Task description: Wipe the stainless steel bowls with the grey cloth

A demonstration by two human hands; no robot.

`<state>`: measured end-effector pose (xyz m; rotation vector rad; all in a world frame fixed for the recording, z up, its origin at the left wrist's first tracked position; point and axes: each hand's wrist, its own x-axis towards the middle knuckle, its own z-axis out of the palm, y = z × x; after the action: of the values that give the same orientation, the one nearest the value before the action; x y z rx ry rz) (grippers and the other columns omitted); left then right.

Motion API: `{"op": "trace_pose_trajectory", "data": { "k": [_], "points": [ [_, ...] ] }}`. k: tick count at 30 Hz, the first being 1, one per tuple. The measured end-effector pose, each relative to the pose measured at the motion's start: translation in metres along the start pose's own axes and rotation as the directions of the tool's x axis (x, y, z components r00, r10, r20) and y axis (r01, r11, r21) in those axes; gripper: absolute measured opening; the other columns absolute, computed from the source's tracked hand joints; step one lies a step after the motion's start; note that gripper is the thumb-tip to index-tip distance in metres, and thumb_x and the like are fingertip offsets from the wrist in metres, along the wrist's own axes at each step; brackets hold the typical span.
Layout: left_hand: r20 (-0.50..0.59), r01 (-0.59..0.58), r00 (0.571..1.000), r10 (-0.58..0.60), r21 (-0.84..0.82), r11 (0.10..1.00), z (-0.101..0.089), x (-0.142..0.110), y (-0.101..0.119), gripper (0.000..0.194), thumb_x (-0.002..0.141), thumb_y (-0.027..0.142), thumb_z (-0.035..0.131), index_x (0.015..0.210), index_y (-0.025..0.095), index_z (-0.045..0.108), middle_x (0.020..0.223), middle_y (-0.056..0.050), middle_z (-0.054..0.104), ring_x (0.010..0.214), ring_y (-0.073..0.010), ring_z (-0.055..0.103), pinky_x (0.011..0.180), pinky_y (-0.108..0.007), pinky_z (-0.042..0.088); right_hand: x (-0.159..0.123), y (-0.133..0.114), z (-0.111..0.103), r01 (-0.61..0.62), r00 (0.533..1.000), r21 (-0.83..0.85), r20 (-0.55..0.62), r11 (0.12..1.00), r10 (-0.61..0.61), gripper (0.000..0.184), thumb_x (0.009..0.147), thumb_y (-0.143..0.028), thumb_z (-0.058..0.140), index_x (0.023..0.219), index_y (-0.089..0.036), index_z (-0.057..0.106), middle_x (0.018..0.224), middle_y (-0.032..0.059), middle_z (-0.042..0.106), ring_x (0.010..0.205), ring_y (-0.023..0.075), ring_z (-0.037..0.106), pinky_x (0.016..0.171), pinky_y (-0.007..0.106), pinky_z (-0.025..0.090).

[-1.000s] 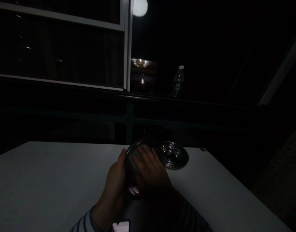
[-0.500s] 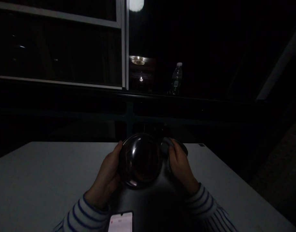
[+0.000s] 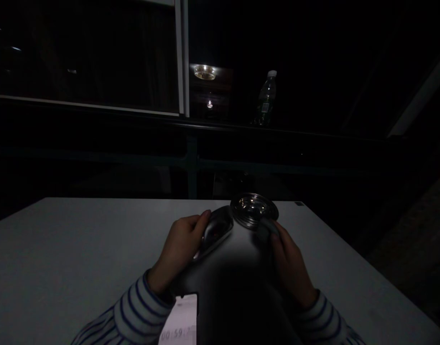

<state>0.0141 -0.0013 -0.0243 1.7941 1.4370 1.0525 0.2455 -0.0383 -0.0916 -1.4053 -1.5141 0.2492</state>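
My left hand (image 3: 181, 248) grips a shiny metal bowl (image 3: 217, 230) by its edge; the bowl is tilted so that it shows nearly side-on above the table. In my right hand (image 3: 290, 261) is a dark grey cloth (image 3: 266, 230), bunched between thumb and fingers and held apart from the bowl. Just beyond the cloth, a stack of metal bowls (image 3: 253, 207) stands on the white table (image 3: 97, 249) near its far edge. Dim light hides the detail of the cloth's lower part.
A lit phone (image 3: 180, 321) showing timer digits lies at the near edge, below my left wrist. Behind the table, a clear plastic bottle (image 3: 266, 98) stands on a dark ledge by the window frame (image 3: 184, 57). Ceiling lights reflect in the glass.
The bowl in my left hand has turned from facing me with its round outside to a tilted side-on view. My right hand with the cloth has moved slightly right and down, uncovering the stacked bowls.
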Motion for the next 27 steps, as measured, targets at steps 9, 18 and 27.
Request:
{"op": "trace_pose_trajectory", "data": {
  "k": [9,18,27],
  "points": [
    [0.269,-0.383,0.916,0.296,0.373,0.845,0.009,-0.005,-0.006,0.045,0.088,0.043,0.033,0.07,0.017,0.064,0.058,-0.003,0.063,0.053,-0.0133,0.055,0.054,-0.024,0.033,-0.001,0.002,0.001,-0.004,0.999,0.005,-0.033,1.0,0.005,0.038,0.09,-0.037,0.033,0.123,-0.021,0.045,0.126,0.0082,0.049,0.118,0.0199,0.044,0.1,0.039,0.035],
    [0.488,-0.571,0.78,0.393,0.298,0.765,0.007,-0.009,-0.007,0.031,0.088,0.036,0.038,0.09,0.023,0.066,0.089,-0.003,0.069,0.077,-0.0146,0.062,0.065,-0.024,0.039,-0.001,0.005,0.006,-0.051,0.999,0.071,-0.008,0.996,0.052,0.041,0.088,-0.04,0.036,0.121,-0.019,0.047,0.125,0.0093,0.051,0.117,0.0205,0.045,0.101,0.04,0.033],
    [0.651,-0.581,0.726,0.222,0.408,0.704,0.02,-0.013,-0.025,0.025,0.081,0.028,0.046,0.092,0.018,0.067,0.085,-0.009,0.07,0.071,-0.0186,0.064,0.059,-0.027,0.043,0.007,0.006,0.001,-0.281,0.96,0.355,0.087,0.892,0.267,0.036,0.079,-0.041,0.049,0.105,-0.019,0.059,0.114,0.0065,0.06,0.111,0.022,0.051,0.098,0.037,0.036]
  ]
}}
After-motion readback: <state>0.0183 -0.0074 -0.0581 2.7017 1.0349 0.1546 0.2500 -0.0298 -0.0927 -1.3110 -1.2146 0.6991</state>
